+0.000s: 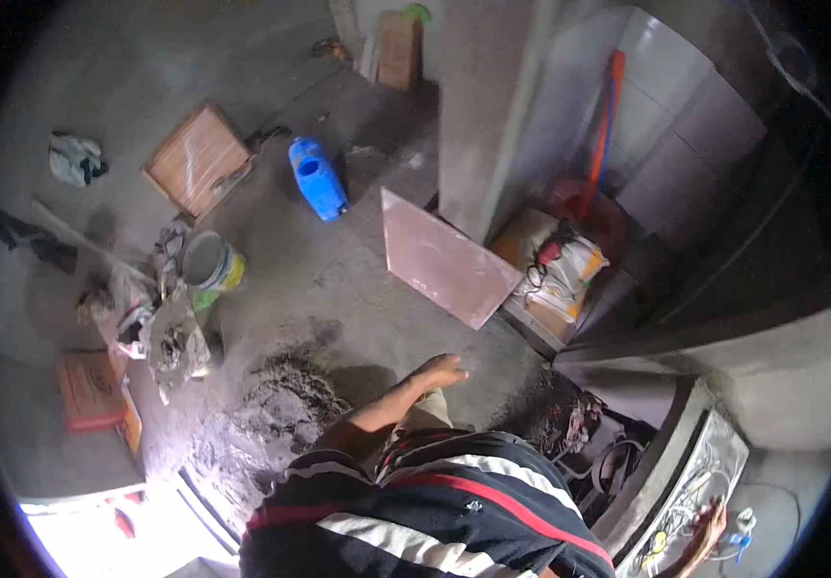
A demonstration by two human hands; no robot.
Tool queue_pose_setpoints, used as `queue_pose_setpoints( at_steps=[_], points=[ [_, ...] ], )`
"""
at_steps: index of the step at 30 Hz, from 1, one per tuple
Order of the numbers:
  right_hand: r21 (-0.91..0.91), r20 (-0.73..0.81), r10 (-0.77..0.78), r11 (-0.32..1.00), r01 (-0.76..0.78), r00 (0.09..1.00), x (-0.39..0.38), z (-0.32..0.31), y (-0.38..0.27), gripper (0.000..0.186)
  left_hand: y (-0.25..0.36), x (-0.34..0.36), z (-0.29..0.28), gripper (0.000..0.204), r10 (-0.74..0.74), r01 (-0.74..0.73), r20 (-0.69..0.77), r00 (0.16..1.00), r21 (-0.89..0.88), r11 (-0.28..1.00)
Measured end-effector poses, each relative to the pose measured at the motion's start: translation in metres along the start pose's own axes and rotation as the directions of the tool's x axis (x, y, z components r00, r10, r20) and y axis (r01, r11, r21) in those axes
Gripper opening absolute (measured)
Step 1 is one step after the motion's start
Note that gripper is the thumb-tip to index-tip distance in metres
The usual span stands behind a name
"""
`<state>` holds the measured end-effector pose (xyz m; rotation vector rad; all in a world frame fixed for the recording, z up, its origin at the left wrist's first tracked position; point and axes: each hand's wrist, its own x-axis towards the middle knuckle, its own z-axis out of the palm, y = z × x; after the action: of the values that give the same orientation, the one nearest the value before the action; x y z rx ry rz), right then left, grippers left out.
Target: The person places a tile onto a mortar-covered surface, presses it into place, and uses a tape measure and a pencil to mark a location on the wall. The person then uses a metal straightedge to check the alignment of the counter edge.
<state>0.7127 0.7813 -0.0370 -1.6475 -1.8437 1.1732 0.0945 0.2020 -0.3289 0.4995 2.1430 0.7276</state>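
Note:
My left hand [439, 371] hangs over the dusty floor in front of my body. Its fingers are loosely bent and apart, and nothing shows in them. Out to the right, my right hand [714, 525] is at the edge of a narrow ledge [731, 445]. Cables [702, 485] and small yellow items [657, 544] lie there beside it. Its fingers are small and dim, so whether they grip anything cannot be made out. A pinkish tile [446, 262] leans at the foot of a pillar, beyond my left hand.
Wet-looking grey rubble [276, 405] spreads left of my legs. A bucket [211, 262], a blue jerrycan [317, 180], a cardboard box [198, 159] and a red-brown box [92, 388] stand on the floor. A white sack [569, 275] lies by the pillar [483, 125]; dark metal parts [613, 458] lie below the ledge.

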Motion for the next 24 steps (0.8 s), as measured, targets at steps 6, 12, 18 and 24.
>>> queue_pose_setpoints(
  at_steps=[6,12,18,24],
  points=[
    [-0.361,0.597,-0.182,0.809,0.464,0.781,-0.121,0.368,-0.280,0.041,-0.189,-0.080,-0.045,0.058,-0.199,0.166,-0.007,0.980,-0.528,0.833],
    [-0.044,0.955,-0.237,0.478,0.877,0.177,-0.190,0.583,-0.353,0.034,-0.321,-0.148,-0.038,0.049,-0.623,0.359,-0.031,0.782,-0.794,0.491],
    [0.178,0.983,-0.143,0.649,0.739,-0.112,-0.204,0.739,-0.337,0.030,-0.334,-0.218,0.013,0.051,-0.594,0.420,0.097,0.799,-0.796,0.435],
    [0.205,0.976,-0.004,0.364,0.909,-0.218,-0.254,0.836,-0.418,0.035,-0.333,-0.230,0.000,0.053,-0.532,0.374,-0.029,0.846,-0.679,0.631]
  ],
)
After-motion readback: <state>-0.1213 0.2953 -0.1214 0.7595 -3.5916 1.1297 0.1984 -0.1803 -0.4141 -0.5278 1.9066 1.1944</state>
